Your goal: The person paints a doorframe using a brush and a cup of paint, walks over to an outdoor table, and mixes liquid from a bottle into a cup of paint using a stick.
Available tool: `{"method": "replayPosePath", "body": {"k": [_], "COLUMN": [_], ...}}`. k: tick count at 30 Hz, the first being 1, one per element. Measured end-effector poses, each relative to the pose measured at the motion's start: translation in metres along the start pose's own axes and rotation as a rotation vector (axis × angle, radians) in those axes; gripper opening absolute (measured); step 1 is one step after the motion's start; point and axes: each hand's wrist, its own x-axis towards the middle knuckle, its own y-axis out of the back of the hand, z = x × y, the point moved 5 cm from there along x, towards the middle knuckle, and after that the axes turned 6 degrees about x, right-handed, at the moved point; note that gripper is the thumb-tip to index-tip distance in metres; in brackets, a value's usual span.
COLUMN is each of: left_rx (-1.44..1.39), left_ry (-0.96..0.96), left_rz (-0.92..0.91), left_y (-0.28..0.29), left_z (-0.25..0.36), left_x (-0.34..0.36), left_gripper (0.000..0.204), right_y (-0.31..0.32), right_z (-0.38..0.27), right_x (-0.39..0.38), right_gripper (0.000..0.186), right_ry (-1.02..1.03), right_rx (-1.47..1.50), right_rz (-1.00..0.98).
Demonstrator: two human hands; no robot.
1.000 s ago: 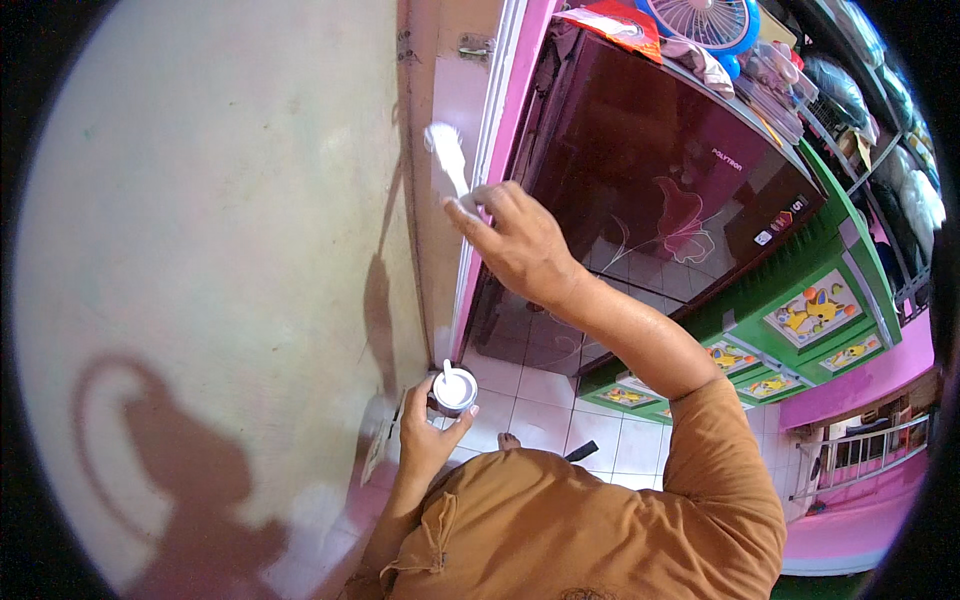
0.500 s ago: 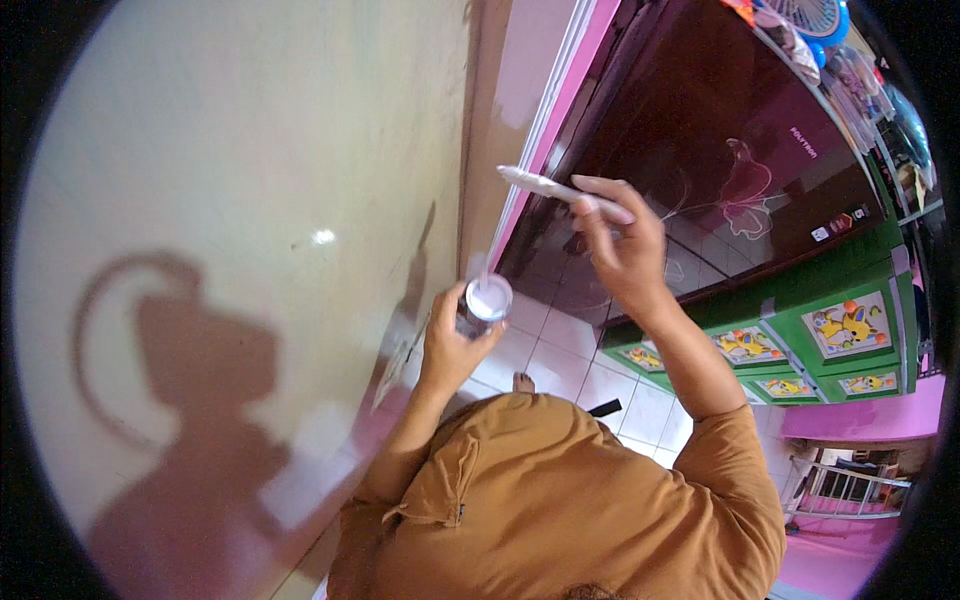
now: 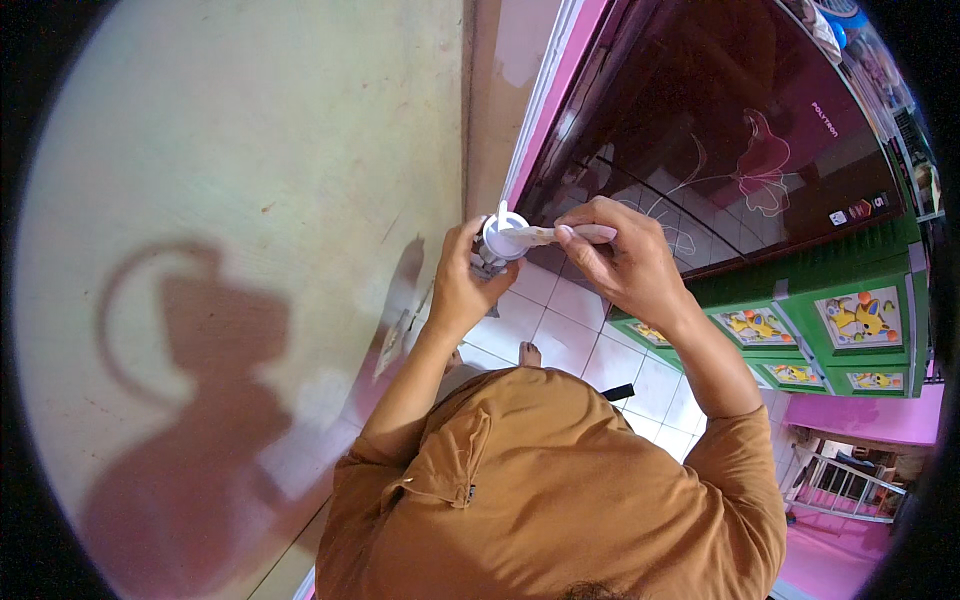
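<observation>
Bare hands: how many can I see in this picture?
2: the left hand around a small, round container with white contents, and the right hand holding a slim, pale paintbrush at its opening. No others show.

Head fisheye cam looks dn @ fingers (image 3: pixel 590 212).

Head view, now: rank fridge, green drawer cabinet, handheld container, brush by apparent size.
1. Fridge
2. Green drawer cabinet
3. Container and brush: too alike to rank; both partly covered.
</observation>
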Motion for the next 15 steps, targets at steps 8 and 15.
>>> {"method": "replayPosePath", "body": {"k": [8,15], "left_rx": [0.074,0.038], "left_ry": [0.014,-0.008], "left_rz": [0.028,0.074], "left_y": [-0.002,-0.005], "left_z": [0.005,-0.006], "left_x": [0.005,0.009], "left_gripper": [0.066,0.068], "right_y": [0.003,-0.001], "right_z": [0.021,0.079], "right_x": [0.005,-0.012], "right_gripper": [0.019,0.025], "right_ry": [-0.185,-0.620], "right_rx": [0.175,0.640], "right_rz": [0.058,0.285]}}
